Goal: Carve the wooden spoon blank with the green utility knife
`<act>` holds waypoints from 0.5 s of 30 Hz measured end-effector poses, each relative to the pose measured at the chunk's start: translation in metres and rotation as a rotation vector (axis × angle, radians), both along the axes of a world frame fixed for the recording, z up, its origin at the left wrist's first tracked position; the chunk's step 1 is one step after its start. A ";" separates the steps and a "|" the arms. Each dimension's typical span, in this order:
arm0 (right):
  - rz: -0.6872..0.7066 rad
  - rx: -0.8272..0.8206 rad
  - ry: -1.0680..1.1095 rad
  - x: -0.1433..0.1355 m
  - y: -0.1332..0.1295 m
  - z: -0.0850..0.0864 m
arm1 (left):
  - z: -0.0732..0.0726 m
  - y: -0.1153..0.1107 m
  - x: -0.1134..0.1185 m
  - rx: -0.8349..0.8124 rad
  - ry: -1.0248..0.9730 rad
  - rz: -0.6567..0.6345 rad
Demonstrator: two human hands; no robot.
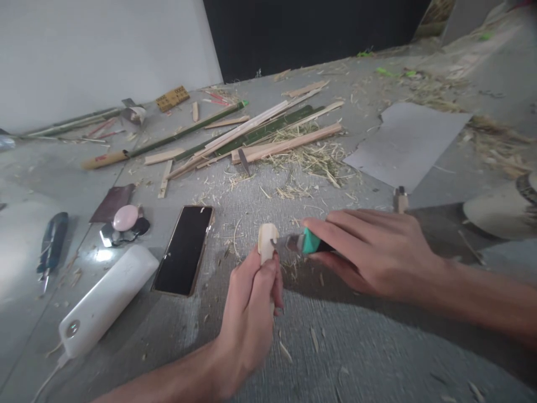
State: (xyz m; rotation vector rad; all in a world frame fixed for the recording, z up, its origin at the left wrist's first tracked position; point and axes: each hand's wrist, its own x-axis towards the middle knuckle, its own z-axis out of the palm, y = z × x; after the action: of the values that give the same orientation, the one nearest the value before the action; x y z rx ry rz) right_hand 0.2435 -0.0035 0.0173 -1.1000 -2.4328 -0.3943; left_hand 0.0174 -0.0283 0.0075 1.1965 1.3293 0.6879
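Low over the grey floor, my left hand (251, 308) is closed around a pale, narrow piece of wood (267, 236) with a rounded upper end. A small dark hooked mark or bit shows at its right edge; which one, I cannot tell. To the right, my right hand (373, 252) grips what looks like a utility knife (311, 240), teal and black, with a greyish metal end pointing at the wood. A small gap separates the two. My right fingers hide most of the knife's handle.
Left of my hands lie a black phone (184, 249), a white power bank (109, 302) with a cable, and a blue-handled screwdriver (53, 243). Beyond are bamboo and wood strips (251, 131) among shavings, and a loose blade (244, 162). White paper (413, 140) lies right.
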 end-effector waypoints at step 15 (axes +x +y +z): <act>-0.033 -0.141 0.182 0.008 0.010 -0.011 | 0.005 -0.003 0.001 -0.185 -0.239 0.043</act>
State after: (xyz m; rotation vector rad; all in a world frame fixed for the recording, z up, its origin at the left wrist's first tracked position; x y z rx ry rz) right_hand 0.2519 0.0065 0.0062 -1.1808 -2.3122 -0.1278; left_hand 0.0187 -0.0313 0.0123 0.9101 1.1924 0.6999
